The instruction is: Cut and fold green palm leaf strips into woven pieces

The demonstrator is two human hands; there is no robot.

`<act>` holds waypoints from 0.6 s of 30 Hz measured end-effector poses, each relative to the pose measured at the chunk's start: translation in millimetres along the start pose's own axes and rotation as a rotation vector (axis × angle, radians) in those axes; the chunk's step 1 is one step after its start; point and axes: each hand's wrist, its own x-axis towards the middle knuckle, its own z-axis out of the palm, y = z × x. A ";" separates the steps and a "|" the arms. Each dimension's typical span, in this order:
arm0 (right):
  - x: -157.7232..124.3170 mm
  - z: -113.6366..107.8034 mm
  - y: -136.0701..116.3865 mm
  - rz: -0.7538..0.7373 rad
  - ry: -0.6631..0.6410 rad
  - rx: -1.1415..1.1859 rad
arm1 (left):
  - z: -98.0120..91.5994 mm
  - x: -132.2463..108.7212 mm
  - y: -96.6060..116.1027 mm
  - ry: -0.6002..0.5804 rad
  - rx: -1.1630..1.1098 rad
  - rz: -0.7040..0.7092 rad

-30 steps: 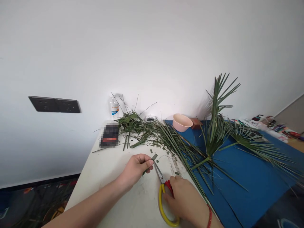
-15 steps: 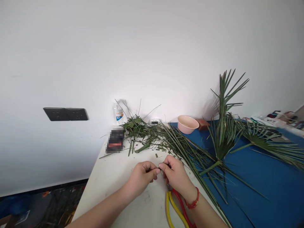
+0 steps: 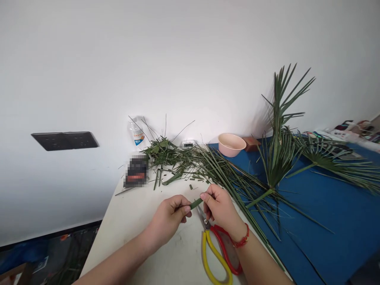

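Note:
A short green strip of palm leaf (image 3: pixel 196 204) is stretched between my two hands above the white tabletop (image 3: pixel 166 245). My left hand (image 3: pixel 172 217) pinches its left end between thumb and fingers. At the other end, my right hand (image 3: pixel 218 206) grips it with thumb and forefinger. A pair of scissors (image 3: pixel 216 259) with one yellow and one red handle lies just under my right hand, partly covered by it. Behind my hands, small cut leaf pieces (image 3: pixel 191 187) are scattered on the white surface.
Leaf scraps (image 3: pixel 162 152) are heaped at the back, near a plastic bottle (image 3: pixel 136 132) and a blurred-out dark object (image 3: pixel 135 171). Long leaf strips (image 3: pixel 225 170) run to the right. Palm fronds (image 3: pixel 276 166), a pink bowl (image 3: pixel 231 145) and a brown box (image 3: pixel 251 144) occupy the blue surface (image 3: pixel 323 221).
My hands have drawn slightly apart, and the green leaf strip now shows between them. More of the scissors is visible. The whole view has shifted a little.

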 end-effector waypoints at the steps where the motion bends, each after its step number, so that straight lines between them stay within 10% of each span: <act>1: 0.1 -1.0 -0.7 -0.007 0.000 0.006 | 0.9 -0.1 0.1 0.008 -0.009 -0.009; 18: 5.6 -7.5 0.8 -0.037 -0.018 0.072 | 3.0 -4.8 -12.6 0.083 0.251 0.136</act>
